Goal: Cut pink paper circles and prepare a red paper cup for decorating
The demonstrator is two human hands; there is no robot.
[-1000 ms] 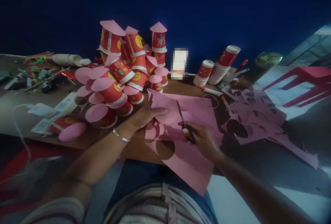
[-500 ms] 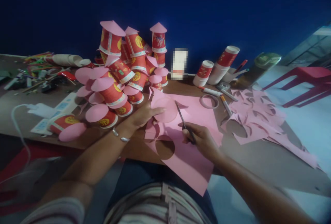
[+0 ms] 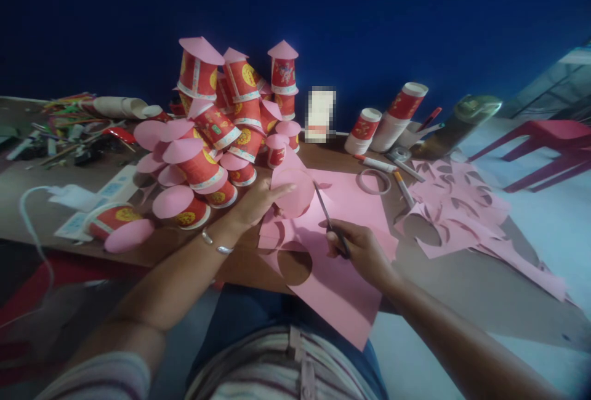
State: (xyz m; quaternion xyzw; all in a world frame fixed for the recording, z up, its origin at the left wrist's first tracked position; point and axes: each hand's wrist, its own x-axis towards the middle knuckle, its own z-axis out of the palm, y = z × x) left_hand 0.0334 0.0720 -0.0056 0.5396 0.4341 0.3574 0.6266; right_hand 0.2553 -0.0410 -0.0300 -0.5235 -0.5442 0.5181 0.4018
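Observation:
Between the thumb and fingers of my left hand (image 3: 259, 202) is a partly cut piece of pink paper (image 3: 295, 194), with a rounded lower edge and a faint circle line on it. My right hand (image 3: 357, 246) grips a pair of scissors (image 3: 327, 210), whose blades point up and away, against the right edge of that piece. Under both hands lie larger pink sheets (image 3: 341, 301), one with a round hole cut out and hanging over the table's front edge. A bracelet (image 3: 216, 244) circles my left wrist.
Red paper-cup lanterns (image 3: 198, 166) with pink cone tops are piled to the left. A power strip (image 3: 111, 194) lies beside them. Pink offcuts (image 3: 462, 203), a tape roll (image 3: 373, 182), markers (image 3: 376, 163) and stacked cups (image 3: 399, 117) are on the right. A red stool (image 3: 549, 135) stands beyond.
The pink piece has turned in my left hand, and its uncut part now points upward. The strip beside the blades looks shorter. My right hand and the scissors have barely moved.

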